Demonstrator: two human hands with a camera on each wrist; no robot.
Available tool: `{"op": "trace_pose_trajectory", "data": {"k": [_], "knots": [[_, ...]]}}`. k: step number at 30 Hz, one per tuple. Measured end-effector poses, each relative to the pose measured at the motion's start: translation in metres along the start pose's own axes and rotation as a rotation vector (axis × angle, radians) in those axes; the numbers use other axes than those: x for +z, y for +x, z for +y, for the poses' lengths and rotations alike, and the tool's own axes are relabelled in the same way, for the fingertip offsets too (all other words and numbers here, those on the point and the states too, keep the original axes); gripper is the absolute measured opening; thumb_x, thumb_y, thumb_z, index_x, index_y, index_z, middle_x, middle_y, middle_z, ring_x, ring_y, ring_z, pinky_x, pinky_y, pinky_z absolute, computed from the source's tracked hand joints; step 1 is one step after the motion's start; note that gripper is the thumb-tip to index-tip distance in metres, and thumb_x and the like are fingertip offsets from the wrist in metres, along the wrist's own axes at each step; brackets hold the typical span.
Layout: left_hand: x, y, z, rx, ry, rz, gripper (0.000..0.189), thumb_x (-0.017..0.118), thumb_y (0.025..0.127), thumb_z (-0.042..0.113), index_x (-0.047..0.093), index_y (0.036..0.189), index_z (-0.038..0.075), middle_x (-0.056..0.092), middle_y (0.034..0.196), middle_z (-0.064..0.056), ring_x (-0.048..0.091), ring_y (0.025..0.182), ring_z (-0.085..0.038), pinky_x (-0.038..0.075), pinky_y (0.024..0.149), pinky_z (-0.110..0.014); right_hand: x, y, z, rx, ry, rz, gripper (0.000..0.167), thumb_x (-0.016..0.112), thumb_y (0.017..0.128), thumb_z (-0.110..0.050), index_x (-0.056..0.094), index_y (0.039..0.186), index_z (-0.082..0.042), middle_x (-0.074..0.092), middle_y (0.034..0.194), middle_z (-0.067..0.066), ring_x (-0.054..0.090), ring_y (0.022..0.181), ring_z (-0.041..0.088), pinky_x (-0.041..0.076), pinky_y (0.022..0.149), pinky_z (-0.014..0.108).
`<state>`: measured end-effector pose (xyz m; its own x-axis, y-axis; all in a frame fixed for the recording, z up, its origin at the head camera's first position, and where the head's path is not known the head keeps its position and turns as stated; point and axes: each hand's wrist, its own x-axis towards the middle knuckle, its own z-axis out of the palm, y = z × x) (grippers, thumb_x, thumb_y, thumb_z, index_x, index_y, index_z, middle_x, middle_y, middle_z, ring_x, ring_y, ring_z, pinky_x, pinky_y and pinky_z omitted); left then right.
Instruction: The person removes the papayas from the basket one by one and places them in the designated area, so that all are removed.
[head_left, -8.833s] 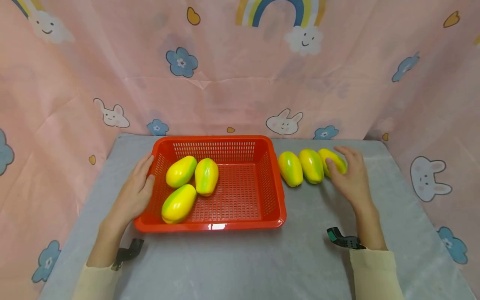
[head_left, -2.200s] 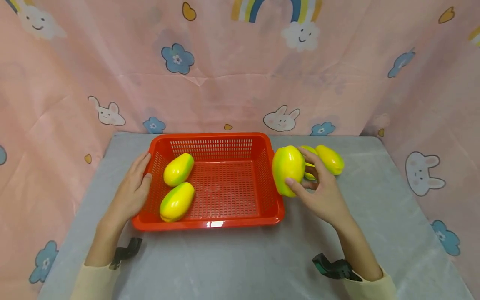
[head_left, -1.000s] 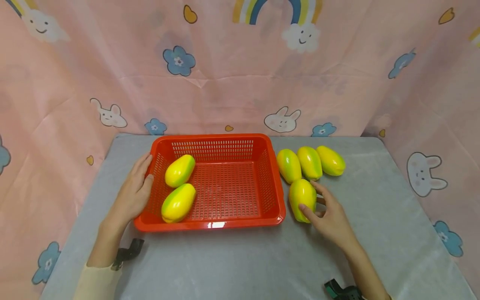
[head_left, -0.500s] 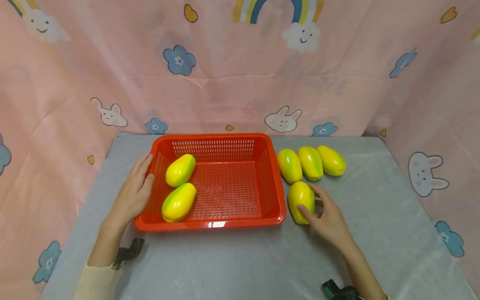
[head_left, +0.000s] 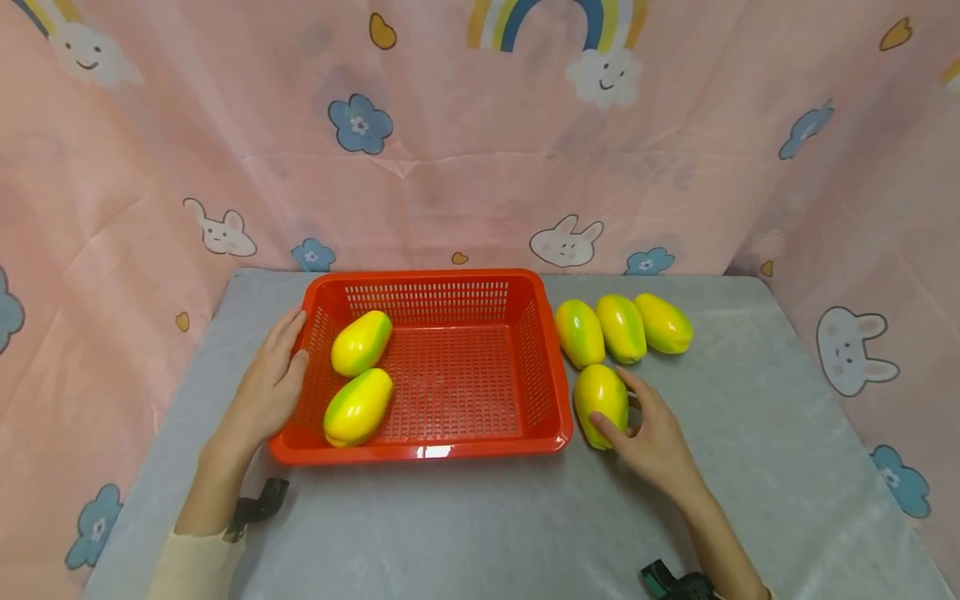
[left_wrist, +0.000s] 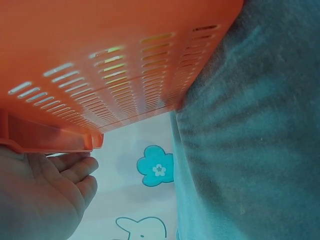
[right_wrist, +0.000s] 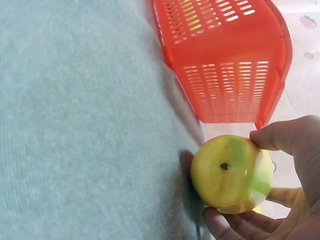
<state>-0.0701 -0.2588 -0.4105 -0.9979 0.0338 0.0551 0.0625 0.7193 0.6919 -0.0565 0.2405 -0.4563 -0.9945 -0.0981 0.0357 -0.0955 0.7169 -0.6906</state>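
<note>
My right hand (head_left: pixel 654 437) holds a yellow-green papaya (head_left: pixel 600 404) at the basket's front right, thumb on one side and fingers curled round the other. In the right wrist view the papaya (right_wrist: pixel 227 175) shows its dark stem spot and sits close against the grey cloth. Beside the red plastic basket (head_left: pixel 427 452), my left hand (head_left: pixel 262 383) rests along the left rim with fingers extended; the left wrist view shows those fingers (left_wrist: pixel 80 170) just at the rim's outer edge. Inside the basket, at its left, lie two papayas, one behind (head_left: pixel 361 343) and one in front (head_left: pixel 358 407).
Three more papayas stand in a row right of the basket: one by its wall (head_left: pixel 579 333), a middle one (head_left: pixel 622 327) and a tilted one (head_left: pixel 664 323). Grey cloth (head_left: pixel 450 525) covers the table, and a pink patterned curtain (head_left: pixel 465 183) hangs behind and at both sides.
The right hand has taken one papaya from the basket, carried it over the right rim and brought it down in front of the row. In the last second it has barely moved; the left hand stayed.
</note>
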Motion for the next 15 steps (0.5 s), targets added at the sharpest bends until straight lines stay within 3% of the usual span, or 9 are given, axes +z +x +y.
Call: {"op": "trace_pose_trajectory", "data": {"k": [9, 15], "knots": [[-0.0003, -0.0018, -0.0002, -0.005, 0.003, 0.001, 0.062, 0.037, 0.112, 0.021, 0.020, 0.170, 0.009, 0.017, 0.179, -0.013, 0.025, 0.160, -0.047, 0.028, 0.121, -0.078, 0.0036, -0.0006, -0.0007, 0.019, 0.006, 0.010, 0.078, 0.077, 0.096, -0.032, 0.040, 0.160, -0.005, 0.049, 0.156, 0.026, 0.061, 0.128, 0.046, 0.060, 0.084, 0.042], [0.0003, -0.0011, 0.0000, -0.004, 0.010, 0.005, 0.062, 0.038, 0.112, 0.022, 0.021, 0.170, 0.010, 0.018, 0.179, -0.013, 0.026, 0.160, -0.046, 0.028, 0.121, -0.078, 0.0057, 0.0008, 0.0001, 0.031, 0.000, 0.027, 0.077, 0.076, 0.097, -0.032, 0.040, 0.160, -0.005, 0.050, 0.156, 0.026, 0.061, 0.127, 0.045, 0.058, 0.083, 0.038]]}}
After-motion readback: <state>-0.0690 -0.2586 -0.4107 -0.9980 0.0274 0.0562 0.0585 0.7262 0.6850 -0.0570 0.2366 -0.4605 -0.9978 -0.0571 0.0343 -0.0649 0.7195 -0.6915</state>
